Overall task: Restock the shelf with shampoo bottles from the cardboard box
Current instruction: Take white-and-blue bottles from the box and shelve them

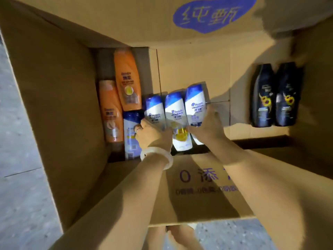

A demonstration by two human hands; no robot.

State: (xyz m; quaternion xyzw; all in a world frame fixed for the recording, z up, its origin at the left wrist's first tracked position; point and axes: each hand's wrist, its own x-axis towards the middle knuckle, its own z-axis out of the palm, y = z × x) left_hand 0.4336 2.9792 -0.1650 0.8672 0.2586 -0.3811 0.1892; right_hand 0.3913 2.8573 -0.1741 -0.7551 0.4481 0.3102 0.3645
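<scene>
I am reaching both arms down into the open cardboard box [59,109] and gathering three white-and-blue Head & Shoulders bottles [175,114] that are standing side by side near the middle of the view. My left hand [153,134] is curling its fingers round the bottle on the nine o'clock side of the trio, and my right hand [207,127] is wrapping round the one on the three o'clock side, so the middle bottle is being squeezed between them; each hand's grip is closed on its bottle, not spread. A pale bangle [156,156] is sitting on my left wrist. I judge that I am in the picking stage: the shelf is not showing anywhere in this view, so I cannot tell how much has been stocked. Plenty is left in the box. Two orange bottles [119,98] are lying towards nine o'clock, another blue-and-white bottle [130,134] is lying just beside my left hand, and two dark bottles with sunflower labels [275,95] are lying well apart at three o'clock. The grey floor [18,159] is showing past the box flaps.
</scene>
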